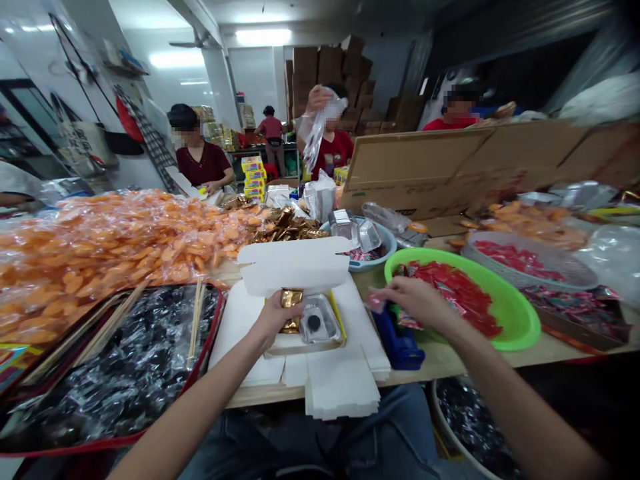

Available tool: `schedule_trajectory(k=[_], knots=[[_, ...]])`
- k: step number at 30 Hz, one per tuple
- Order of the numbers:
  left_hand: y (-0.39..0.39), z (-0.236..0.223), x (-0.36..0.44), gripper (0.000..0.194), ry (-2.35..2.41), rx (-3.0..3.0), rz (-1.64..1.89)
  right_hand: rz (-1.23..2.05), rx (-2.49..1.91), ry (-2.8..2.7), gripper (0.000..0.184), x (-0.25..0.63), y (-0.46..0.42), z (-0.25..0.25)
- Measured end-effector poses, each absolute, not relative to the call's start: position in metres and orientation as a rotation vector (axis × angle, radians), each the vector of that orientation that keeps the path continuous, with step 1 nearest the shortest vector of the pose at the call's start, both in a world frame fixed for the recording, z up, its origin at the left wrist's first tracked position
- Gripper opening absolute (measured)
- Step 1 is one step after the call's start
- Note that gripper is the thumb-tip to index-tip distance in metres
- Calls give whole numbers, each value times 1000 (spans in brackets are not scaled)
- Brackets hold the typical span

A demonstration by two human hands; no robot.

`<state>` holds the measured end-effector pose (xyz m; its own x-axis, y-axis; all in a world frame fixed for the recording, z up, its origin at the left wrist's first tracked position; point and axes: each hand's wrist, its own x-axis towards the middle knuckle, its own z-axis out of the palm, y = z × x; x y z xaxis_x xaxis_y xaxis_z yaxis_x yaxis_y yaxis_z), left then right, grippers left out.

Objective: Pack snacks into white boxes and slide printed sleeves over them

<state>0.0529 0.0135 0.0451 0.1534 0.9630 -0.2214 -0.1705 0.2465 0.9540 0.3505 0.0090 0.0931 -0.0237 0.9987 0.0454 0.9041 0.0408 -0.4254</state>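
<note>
My left hand (273, 319) is closed around a gold foil packet (291, 311), held at the left side of an open white carton (295, 267). Beside the packet in the carton sits a clear plastic tray (323, 323) with a small round dark piece (314, 324) in it. My right hand (413, 301), slightly blurred, hovers at the left rim of a green basin (523, 327). Its fingers are drawn together at a small pinkish thing I cannot make out. Red packets (455, 293) fill the basin. Below that hand stands a blue holder (400, 343).
Flat white cartons (343, 383) lie under the open one. On the left are a red-rimmed tray (120, 353) of dark wrapped pieces with sticks, and a heap of orange bagged pieces (115, 247). A blue basin (387, 250) and a cardboard box (420, 167) stand behind. Several people work beyond.
</note>
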Motion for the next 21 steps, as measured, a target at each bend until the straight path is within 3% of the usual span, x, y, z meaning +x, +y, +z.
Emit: schedule_trajectory(k=[4, 11, 14, 21], knots=[[8, 43, 46, 45, 1062, 757, 1119, 639, -1767, -2075, 26, 271, 20, 71], [9, 38, 65, 41, 1018, 768, 1138, 593, -1876, -2084, 32, 243, 23, 40], [8, 36, 77, 46, 983, 888, 1119, 523, -1968, -2045, 26, 250, 13, 34], [6, 21, 89, 48, 1280, 1616, 856, 356, -2131, -1980, 34, 249, -4, 29]])
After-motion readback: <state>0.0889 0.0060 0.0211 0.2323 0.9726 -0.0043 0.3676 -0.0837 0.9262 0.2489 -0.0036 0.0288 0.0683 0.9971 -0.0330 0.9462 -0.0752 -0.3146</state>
